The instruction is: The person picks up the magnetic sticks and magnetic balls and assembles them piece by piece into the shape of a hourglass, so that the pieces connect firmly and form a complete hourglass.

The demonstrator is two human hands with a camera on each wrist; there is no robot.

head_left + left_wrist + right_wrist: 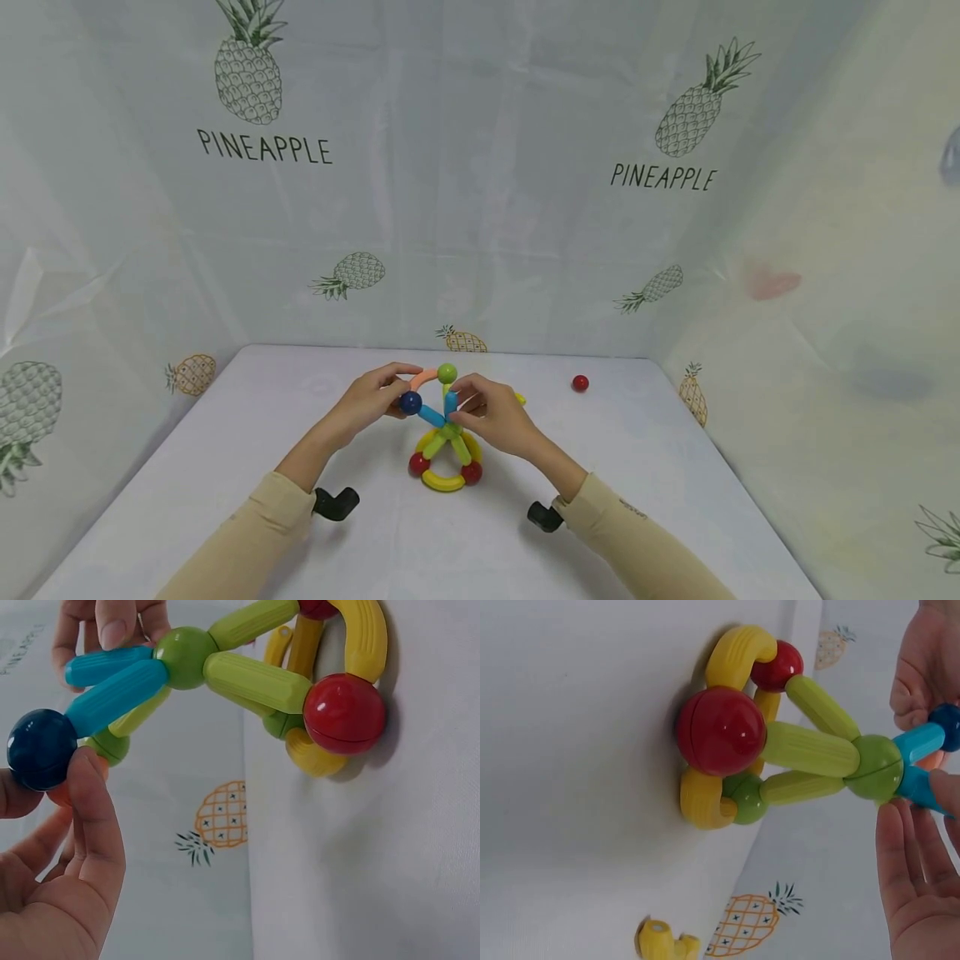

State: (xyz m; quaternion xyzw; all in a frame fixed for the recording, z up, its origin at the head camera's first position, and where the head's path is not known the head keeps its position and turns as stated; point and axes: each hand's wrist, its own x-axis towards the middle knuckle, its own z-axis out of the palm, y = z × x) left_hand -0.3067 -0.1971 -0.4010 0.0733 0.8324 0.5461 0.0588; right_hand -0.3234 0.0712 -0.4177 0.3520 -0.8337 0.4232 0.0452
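A figure of balls and rods stands on the table. Its base is a ring of yellow curved rods (443, 482) with red balls (345, 712). Light green rods (814, 750) rise to a green center ball (877, 766), from which two light blue rods (116, 697) branch. My left hand (367, 404) pinches the dark blue ball (43, 750) capping one blue rod. An orange curved rod (423, 379) runs between that ball and a green top ball (447, 373). My right hand (495, 412) holds the other blue rod (451, 404) between thumb and fingers.
A loose red ball (580, 383) lies at the back right of the white table (420, 550). Behind my right hand lies a yellow piece (660, 941), partly hidden in the head view. A pineapple-print curtain (465, 208) hangs behind the table.
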